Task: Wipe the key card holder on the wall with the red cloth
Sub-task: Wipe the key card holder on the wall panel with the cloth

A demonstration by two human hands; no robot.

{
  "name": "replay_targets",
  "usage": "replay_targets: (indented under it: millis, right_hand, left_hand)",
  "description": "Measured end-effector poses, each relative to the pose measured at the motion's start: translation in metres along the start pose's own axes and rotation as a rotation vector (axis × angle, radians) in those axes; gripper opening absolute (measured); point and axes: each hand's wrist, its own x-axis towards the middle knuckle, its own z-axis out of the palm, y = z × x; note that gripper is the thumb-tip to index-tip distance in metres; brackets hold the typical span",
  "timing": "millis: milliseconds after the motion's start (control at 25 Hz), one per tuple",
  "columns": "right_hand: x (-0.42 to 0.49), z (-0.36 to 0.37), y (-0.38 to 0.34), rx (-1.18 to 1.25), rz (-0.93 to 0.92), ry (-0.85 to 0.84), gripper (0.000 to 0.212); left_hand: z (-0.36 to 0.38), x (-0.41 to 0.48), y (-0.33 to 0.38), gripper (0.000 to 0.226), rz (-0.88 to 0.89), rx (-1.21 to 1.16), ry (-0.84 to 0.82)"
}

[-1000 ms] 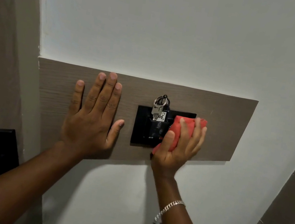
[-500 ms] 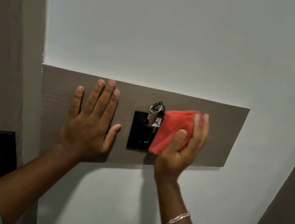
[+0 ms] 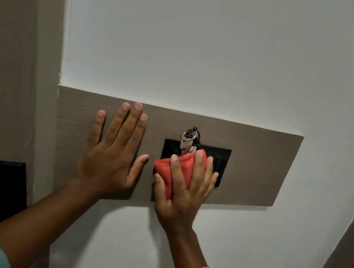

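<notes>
Wiping is the step in hand: the red cloth (image 3: 173, 171) is bunched under the right hand (image 3: 182, 188) and pressed flat against the lower left part of the black key card holder (image 3: 221, 163), which is set into a brown wood-grain panel (image 3: 259, 172) on the wall. The right hand's fingers (image 3: 200, 164) are curled over the cloth, gripping it, with the thumb at its left edge. A key ring with a tagged key (image 3: 188, 139) is seen just above those fingertips, seated in the top of the holder. The left hand (image 3: 112, 155) is laid open and flat on the panel, just left of the cloth, holding nothing; it appears to serve as a brace. The holder's right portion, beyond the right hand's little finger, is uncovered and is judged not yet reached in this pass. A sideways stroke toward that side would be called for next, with pressure kept light near the key so that it is not knocked loose.
</notes>
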Motion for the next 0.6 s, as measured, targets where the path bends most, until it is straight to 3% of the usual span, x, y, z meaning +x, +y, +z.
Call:
replay_targets:
  millis: [120, 280, 360, 480, 600]
  right_hand:
    - [-0.001, -0.011, 0.028, 0.019, -0.044, -0.077, 0.055]
    - [0.007, -0.020, 0.010, 0.169, 0.197, -0.088, 0.057]
    - [0.007, -0.024, 0.011, 0.156, 0.173, -0.144, 0.061]
    - [0.003, -0.036, 0.020, 0.129, 0.081, -0.274, 0.074]
    - [-0.002, -0.053, 0.021, 0.203, 0.029, -0.392, 0.083]
  left_hand:
    - [-0.005, -0.002, 0.002, 0.078, -0.016, -0.068, -0.021]
    - [-0.026, -0.021, 0.032, 0.065, -0.165, -0.418, -0.022]
    - [-0.041, -0.031, 0.062, 0.047, -0.362, -0.743, -0.020]
    - [-0.055, -0.027, 0.100, 0.027, -0.713, -1.184, -0.191]
    - [-0.061, -0.021, 0.120, 0.025, -0.902, -1.348, -0.295]
